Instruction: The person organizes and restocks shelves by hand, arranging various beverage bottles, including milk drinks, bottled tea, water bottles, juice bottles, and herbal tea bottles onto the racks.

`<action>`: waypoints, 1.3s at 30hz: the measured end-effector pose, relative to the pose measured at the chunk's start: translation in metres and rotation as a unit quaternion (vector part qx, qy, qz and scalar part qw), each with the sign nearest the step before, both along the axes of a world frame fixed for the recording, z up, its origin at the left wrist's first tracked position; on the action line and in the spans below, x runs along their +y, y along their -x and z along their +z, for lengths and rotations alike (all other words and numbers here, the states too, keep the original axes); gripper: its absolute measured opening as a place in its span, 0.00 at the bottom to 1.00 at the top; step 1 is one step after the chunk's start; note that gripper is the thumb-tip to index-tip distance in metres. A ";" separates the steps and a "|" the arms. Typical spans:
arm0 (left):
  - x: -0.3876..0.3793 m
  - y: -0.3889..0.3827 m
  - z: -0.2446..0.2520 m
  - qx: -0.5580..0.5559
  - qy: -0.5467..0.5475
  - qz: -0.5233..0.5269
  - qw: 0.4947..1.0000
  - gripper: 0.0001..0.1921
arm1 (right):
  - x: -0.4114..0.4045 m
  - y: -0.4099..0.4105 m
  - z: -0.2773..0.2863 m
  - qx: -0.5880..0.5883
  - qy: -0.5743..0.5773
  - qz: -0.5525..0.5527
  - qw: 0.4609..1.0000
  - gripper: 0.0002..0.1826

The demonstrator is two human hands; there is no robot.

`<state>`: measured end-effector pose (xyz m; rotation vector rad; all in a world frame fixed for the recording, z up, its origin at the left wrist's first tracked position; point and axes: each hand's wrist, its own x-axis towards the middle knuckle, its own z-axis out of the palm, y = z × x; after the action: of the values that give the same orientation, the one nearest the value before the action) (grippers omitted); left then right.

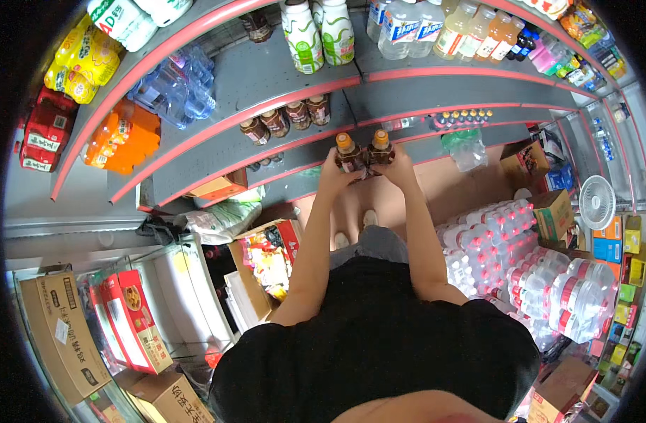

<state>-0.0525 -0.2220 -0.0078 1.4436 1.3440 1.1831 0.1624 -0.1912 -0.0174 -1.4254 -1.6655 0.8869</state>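
Note:
My left hand [340, 172] is closed around a dark brown drink bottle [349, 158] with an orange cap. A matching brown bottle with an orange cap [380, 138] is gripped in my right hand [398, 168]. Both bottles stand upright side by side, close together, in front of the lower shelves. Just beyond them, to the left, a row of several similar brown bottles [296, 117] stands on a grey shelf [222, 150] with a red front edge. My fingers cover the lower parts of the two held bottles.
White-and-green bottles [323, 39] and clear drink bottles [402, 31] stand on the upper shelf. Shrink-wrapped water packs [492, 232] are stacked on the floor at right. An open carton of packets [265, 259] sits at left, near a white sack [225, 219].

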 end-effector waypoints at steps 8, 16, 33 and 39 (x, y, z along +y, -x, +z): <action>0.051 -0.028 0.002 0.048 0.025 0.091 0.994 0.40 | 0.055 0.005 -0.011 -0.012 -0.005 -0.135 0.991 0.36; 0.126 -0.073 -0.024 0.105 -0.013 0.175 0.979 0.35 | 0.139 -0.013 -0.008 0.021 -0.053 -0.182 0.982 0.36; 0.218 -0.099 -0.053 0.117 -0.054 0.244 0.961 0.33 | 0.238 -0.029 -0.066 0.058 -0.035 -0.065 0.996 0.35; 0.223 -0.091 -0.067 0.125 -0.053 0.253 0.958 0.34 | 0.236 -0.012 -0.057 0.027 -0.083 -0.069 0.994 0.33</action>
<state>0.0388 0.0014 -0.0749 1.3992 1.9313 1.4434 0.1747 0.0451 -0.0746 -1.3715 -1.5429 0.6874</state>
